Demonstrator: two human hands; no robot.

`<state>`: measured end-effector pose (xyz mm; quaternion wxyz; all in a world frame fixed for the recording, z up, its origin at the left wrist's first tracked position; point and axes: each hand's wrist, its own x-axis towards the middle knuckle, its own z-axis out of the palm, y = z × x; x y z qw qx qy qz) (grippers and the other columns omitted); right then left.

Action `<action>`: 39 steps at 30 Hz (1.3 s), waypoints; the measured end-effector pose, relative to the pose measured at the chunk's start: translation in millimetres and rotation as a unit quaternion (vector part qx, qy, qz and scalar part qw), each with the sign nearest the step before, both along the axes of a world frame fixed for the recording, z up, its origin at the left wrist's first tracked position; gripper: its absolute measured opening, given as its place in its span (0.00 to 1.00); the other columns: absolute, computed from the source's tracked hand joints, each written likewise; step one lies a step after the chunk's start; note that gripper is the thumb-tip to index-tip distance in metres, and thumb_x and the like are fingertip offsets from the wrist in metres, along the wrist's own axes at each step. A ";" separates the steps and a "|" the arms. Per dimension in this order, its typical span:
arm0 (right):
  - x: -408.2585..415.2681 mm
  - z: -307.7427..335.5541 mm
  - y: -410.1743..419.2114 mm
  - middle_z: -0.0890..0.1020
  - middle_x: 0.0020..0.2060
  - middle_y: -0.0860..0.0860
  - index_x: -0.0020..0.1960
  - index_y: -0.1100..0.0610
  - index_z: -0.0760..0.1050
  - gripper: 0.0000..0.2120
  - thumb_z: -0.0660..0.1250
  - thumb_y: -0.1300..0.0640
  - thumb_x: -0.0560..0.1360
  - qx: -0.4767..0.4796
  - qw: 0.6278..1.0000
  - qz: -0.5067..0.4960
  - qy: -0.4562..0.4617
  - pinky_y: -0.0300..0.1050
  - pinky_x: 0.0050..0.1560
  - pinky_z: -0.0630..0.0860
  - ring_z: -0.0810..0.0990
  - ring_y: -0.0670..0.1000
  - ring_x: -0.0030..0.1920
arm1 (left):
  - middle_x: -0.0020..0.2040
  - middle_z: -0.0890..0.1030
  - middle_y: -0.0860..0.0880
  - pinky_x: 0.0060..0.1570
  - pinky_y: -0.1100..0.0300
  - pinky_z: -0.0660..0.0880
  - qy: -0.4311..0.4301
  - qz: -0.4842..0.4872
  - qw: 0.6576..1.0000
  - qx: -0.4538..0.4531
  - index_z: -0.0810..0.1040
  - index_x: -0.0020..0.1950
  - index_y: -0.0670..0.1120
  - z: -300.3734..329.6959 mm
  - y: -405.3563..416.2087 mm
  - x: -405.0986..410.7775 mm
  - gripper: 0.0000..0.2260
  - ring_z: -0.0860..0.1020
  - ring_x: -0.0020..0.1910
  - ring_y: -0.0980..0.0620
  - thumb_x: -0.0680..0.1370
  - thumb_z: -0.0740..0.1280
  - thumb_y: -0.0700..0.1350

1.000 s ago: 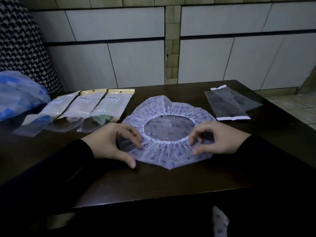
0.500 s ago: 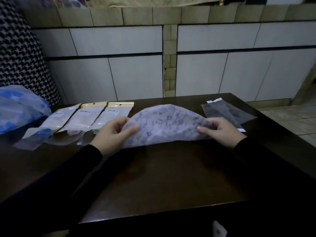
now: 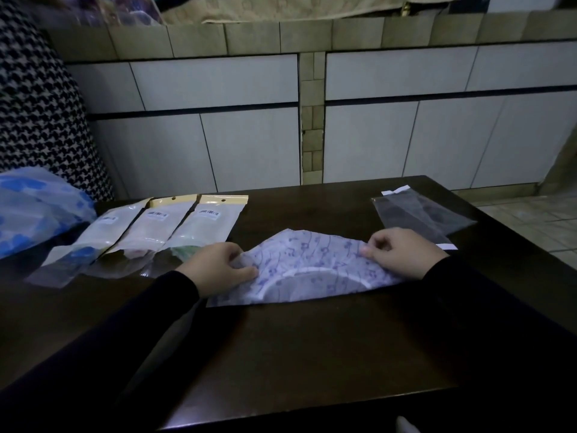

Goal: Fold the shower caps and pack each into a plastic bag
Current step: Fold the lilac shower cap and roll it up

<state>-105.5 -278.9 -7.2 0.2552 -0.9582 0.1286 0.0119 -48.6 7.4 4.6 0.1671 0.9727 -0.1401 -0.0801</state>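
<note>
A pale shower cap (image 3: 309, 264) printed with purple notes lies folded in half on the dark table (image 3: 296, 348), its white elastic band showing as an arc. My left hand (image 3: 215, 265) pinches the cap's left corner. My right hand (image 3: 402, 251) pinches its right corner. An empty clear plastic bag (image 3: 418, 215) with a white strip lies just behind my right hand. Three filled packets with yellow headers (image 3: 162, 232) lie in a row at the left.
A blue-and-clear plastic bundle (image 3: 34, 207) sits at the table's far left edge. A houndstooth-patterned cushion (image 3: 37, 104) stands behind it. White tiled cabinets (image 3: 406, 135) run along the back, and tiled floor (image 3: 530, 223) shows to the right of the table.
The cap lay open and round with its elastic ring up; I lifted its near edge, folded it over into a half circle, and lowered it flat onto the table.
</note>
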 end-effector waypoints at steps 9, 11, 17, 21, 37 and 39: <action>12.8 -2.3 24.5 0.75 0.42 0.49 0.50 0.50 0.69 0.04 0.56 0.53 0.80 -0.060 0.994 -0.053 -0.078 0.41 0.44 0.71 0.75 0.47 0.43 | 0.47 0.79 0.46 0.43 0.59 0.68 -0.076 0.039 0.995 -0.058 0.74 0.49 0.47 -9.1 -9.2 -4.2 0.09 0.76 0.44 0.50 0.82 0.57 0.49; 17.2 -11.0 28.6 0.75 0.43 0.49 0.50 0.50 0.67 0.03 0.56 0.53 0.80 -0.062 0.992 -0.059 -0.097 0.40 0.45 0.72 0.75 0.47 0.43 | 0.50 0.79 0.44 0.44 0.59 0.68 -0.090 0.047 0.993 -0.052 0.73 0.48 0.46 -10.4 -11.1 -3.5 0.09 0.76 0.46 0.49 0.82 0.57 0.48; 20.3 -24.6 26.0 0.77 0.42 0.49 0.48 0.51 0.73 0.04 0.63 0.50 0.78 -0.072 0.983 -0.082 -0.147 0.43 0.46 0.77 0.77 0.47 0.42 | 0.52 0.79 0.40 0.49 0.51 0.72 -0.153 0.057 0.986 0.031 0.73 0.55 0.41 -19.7 -15.8 -2.4 0.11 0.77 0.52 0.41 0.82 0.55 0.46; 23.5 -22.6 28.5 0.77 0.44 0.49 0.53 0.51 0.74 0.07 0.64 0.50 0.77 -0.103 0.983 -0.093 -0.123 0.41 0.46 0.77 0.77 0.47 0.43 | 0.55 0.78 0.44 0.44 0.55 0.74 -0.241 0.035 0.959 0.144 0.70 0.57 0.45 -16.4 -22.9 -7.5 0.08 0.80 0.50 0.45 0.81 0.58 0.47; 32.0 -18.5 53.6 0.44 0.77 0.44 0.76 0.39 0.41 0.25 0.45 0.40 0.81 -0.181 0.953 0.239 0.037 0.55 0.74 0.39 0.41 0.45 0.76 | 0.78 0.39 0.54 0.73 0.43 0.41 -0.010 -0.139 0.983 0.122 0.41 0.77 0.60 -28.8 -49.4 6.3 0.31 0.41 0.77 0.49 0.78 0.46 0.68; 34.1 -19.7 48.4 0.43 0.77 0.43 0.76 0.39 0.41 0.25 0.45 0.40 0.81 -0.172 0.954 0.244 0.041 0.53 0.73 0.39 0.40 0.44 0.76 | 0.78 0.39 0.54 0.73 0.45 0.41 -0.023 -0.147 0.982 0.113 0.40 0.77 0.60 -31.2 -45.5 6.8 0.30 0.41 0.77 0.50 0.78 0.47 0.67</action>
